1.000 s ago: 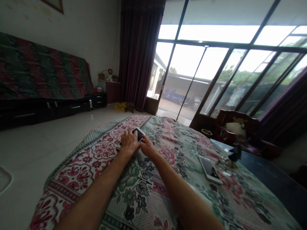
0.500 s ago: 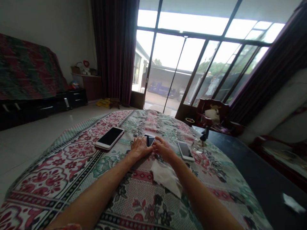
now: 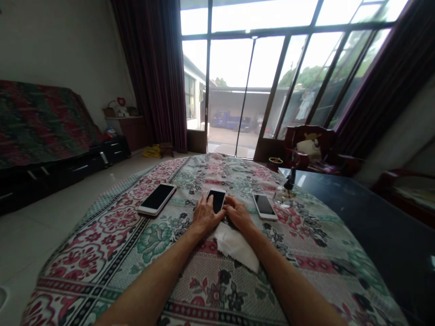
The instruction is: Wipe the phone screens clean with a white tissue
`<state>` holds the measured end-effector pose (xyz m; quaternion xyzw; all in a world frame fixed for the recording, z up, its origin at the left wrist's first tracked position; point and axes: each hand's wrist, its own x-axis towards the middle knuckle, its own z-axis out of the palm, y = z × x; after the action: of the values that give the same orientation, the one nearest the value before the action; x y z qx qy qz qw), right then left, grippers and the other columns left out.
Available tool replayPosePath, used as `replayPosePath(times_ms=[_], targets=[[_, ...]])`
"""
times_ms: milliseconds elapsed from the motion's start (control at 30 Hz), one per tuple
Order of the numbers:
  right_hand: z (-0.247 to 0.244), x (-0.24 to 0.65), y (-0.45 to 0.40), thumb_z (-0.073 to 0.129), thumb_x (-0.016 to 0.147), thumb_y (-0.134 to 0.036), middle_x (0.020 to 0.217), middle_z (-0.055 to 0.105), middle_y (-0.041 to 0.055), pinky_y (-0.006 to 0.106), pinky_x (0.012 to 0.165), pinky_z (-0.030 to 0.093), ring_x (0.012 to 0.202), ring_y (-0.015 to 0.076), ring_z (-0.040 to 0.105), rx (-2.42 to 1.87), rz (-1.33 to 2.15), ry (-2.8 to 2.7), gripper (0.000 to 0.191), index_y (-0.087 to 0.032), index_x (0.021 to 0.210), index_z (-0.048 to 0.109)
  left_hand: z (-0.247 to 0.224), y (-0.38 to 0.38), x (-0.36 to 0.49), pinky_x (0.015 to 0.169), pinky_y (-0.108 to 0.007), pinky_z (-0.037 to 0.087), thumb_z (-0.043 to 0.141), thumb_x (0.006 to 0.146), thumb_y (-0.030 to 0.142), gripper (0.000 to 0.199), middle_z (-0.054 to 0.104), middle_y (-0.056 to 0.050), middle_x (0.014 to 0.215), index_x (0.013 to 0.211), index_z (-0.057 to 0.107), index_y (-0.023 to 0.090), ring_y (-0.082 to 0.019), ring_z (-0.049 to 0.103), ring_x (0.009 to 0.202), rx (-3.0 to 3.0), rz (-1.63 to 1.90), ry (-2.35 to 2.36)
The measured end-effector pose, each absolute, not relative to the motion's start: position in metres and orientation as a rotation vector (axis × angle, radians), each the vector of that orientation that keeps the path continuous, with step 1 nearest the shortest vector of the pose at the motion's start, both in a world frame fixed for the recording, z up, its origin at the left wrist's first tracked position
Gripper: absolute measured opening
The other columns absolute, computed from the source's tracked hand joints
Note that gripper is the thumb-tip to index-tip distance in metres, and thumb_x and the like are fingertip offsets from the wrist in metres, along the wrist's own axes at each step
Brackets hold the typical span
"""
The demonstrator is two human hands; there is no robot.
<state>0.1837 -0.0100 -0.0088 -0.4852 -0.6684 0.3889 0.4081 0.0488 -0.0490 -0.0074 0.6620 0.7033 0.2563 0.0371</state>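
Left grip (image 3: 205,216) and right grip (image 3: 239,213) lie half-open, fingertips on the lower edge of a slim black-screened smartphone (image 3: 216,200), apparently steadying it flat near the middle of the floral-clothed desk (image 3: 112,253), though a firm hold cannot be told.

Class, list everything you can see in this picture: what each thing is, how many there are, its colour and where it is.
phones: 3, white-edged, in a row on the cloth
cloth: 1, pink and green floral, foreground
tissue: 1, white, on the cloth by the hands
sofa: 1, red and green cover, far left
chair: 1, dark red, far right
curtains: 2, dark purple, far wall
truck: 1, blue, outside
left hand: 1, at middle phone
right hand: 1, at the same phone
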Motion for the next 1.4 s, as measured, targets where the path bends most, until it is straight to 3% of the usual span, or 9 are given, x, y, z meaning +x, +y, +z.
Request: replayPosePath(times_ms=[133, 500, 900, 1400], targets=[[-0.007, 0.186, -0.014, 0.05, 0.078, -0.014, 0.108, 0.072, 0.0021, 0.035, 0.098, 0.046, 0.106, 0.0205, 0.064, -1.243, 0.811, -1.839, 0.038, -0.023, 0.109, 0.069, -0.02, -0.052, 0.048, 0.11, -0.041, 0.034, 0.061, 0.08, 0.055, 0.078, 0.049, -0.022, 0.139, 0.14, 0.044, 0.007, -0.034, 0.046, 0.129, 2.076, 0.907, 2.124], [-0.007, 0.185, -0.02, 0.048, 0.072, -0.001, 0.107, 0.073, 0.0049, 0.03, 0.092, 0.049, 0.097, 0.0182, 0.067, -1.298, 0.693, -1.891, 0.049, -0.02, 0.113, 0.068, -0.035, -0.05, 0.047, 0.105, -0.043, 0.041, 0.065, 0.078, 0.047, 0.069, 0.055, -0.021, 0.131, 0.133, 0.05, 0.007, -0.033, 0.052, 0.122, 2.163, 1.118, 2.148], [-0.019, 0.186, -0.021, 0.046, 0.071, -0.003, 0.098, 0.074, 0.0024, 0.03, 0.089, 0.052, 0.091, 0.0163, 0.069, -1.181, 0.697, -1.768, 0.043, -0.02, 0.101, 0.071, -0.034, -0.052, 0.046, 0.103, -0.045, 0.041, 0.066, 0.076, 0.047, 0.072, 0.058, -0.02, 0.125, 0.134, 0.049, 0.008, -0.034, 0.054, 0.118, 2.187, 1.169, 2.121], [-0.026, 0.185, -0.021, 0.046, 0.072, -0.006, 0.095, 0.074, 0.0031, 0.031, 0.088, 0.052, 0.088, 0.0171, 0.068, -1.176, 0.596, -1.778, 0.039, -0.021, 0.097, 0.071, -0.032, -0.062, 0.046, 0.106, -0.048, 0.037, 0.07, 0.072, 0.048, 0.08, 0.052, -0.023, 0.135, 0.136, 0.046, 0.006, -0.037, 0.046, 0.126, 2.161, 1.127, 2.148]])
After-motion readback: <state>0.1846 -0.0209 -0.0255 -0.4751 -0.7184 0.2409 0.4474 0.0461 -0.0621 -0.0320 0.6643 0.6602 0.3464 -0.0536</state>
